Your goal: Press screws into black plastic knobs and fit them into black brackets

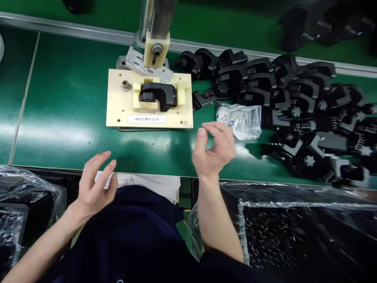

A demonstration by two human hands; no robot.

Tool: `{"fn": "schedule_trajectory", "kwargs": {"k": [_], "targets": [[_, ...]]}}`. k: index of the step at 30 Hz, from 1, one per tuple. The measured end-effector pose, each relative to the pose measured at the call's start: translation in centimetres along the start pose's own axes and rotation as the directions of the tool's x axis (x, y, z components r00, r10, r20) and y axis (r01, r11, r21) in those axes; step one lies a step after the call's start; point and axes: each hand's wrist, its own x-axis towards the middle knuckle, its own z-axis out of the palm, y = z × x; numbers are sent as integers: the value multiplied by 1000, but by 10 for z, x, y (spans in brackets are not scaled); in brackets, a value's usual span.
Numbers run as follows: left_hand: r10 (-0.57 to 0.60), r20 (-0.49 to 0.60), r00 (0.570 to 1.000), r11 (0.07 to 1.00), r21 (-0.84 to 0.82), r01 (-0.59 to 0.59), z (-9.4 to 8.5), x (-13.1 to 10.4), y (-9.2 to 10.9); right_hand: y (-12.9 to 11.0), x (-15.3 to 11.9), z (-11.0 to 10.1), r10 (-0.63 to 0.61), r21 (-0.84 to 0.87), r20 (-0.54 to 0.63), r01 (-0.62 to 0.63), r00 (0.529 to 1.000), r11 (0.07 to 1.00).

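My left hand (96,184) hovers above my lap by the table's front edge, fingers apart, holding nothing. My right hand (214,151) is over the front of the table, thumb and fingers apart, with nothing visible between them. Ahead of it lies a cream-coloured fixture plate (114,110) with a white printed label. A black hook-shaped plastic part (161,90) with a ribbed side and a knob sits in the plate's raised nest. Just right of my right hand is a clear plastic bag (246,122) of small pieces too blurred to name.
A metal post (160,19) with a cream block rises behind the fixture. Several black clamp-like parts (265,82) are heaped across the right of the green table (64,102). Below the edge stand plastic-lined bins, one at the left (55,192), one at the right (241,232).
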Motion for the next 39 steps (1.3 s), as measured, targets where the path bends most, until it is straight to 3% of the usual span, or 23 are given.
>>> {"fn": "schedule_trajectory", "kwargs": {"k": [3, 6, 10, 14, 25, 27, 29, 31, 33, 34, 37, 39], "targets": [[-40, 2, 999, 999, -32, 40, 12, 5, -17, 27, -6, -12, 121, -38, 18, -121, 992, 992], [-24, 25, 999, 999, 27, 23, 27, 6, -25, 39, 4, -14, 169, -22, 78, -167, 983, 986], [12, 38, 999, 987, 158, -18, 38, 4, -24, 26, 19, -7, 170, 63, 103, -177, 980, 982], [-4, 16, 1000, 980, 197, 1, 39, 3, -22, 7, 17, -1, 88, 115, 184, -111, 979, 987], [2, 15, 1000, 974, 225, -6, 41, 1, -23, 13, -10, 12, -121, -107, 169, 140, 978, 984], [-1, 16, 1000, 974, 228, -2, 41, 1, -24, 9, -11, 11, -97, -39, 118, 102, 988, 994], [-30, 21, 999, 979, 201, 25, 40, 3, -22, -5, -16, 8, 49, 128, 82, -60, 995, 990], [-116, 35, 993, 991, 76, 113, 36, 6, -16, -26, -25, 6, 272, 373, 172, -318, 947, 872], [-263, 99, 960, 947, -164, 276, 32, 12, -5, -51, -38, 4, 415, 563, 380, -563, 826, 605], [-340, 152, 928, 879, -300, 371, 30, 15, 3, -63, -45, 4, 441, 612, 481, -650, 758, 450], [-488, 296, 821, 584, -589, 559, 28, 23, 27, -94, -63, 3, 460, 645, 661, -762, 592, 55], [-529, 313, 789, 459, -676, 576, 28, 27, 40, -106, -69, 3, 452, 638, 712, -764, 538, -96]]}}
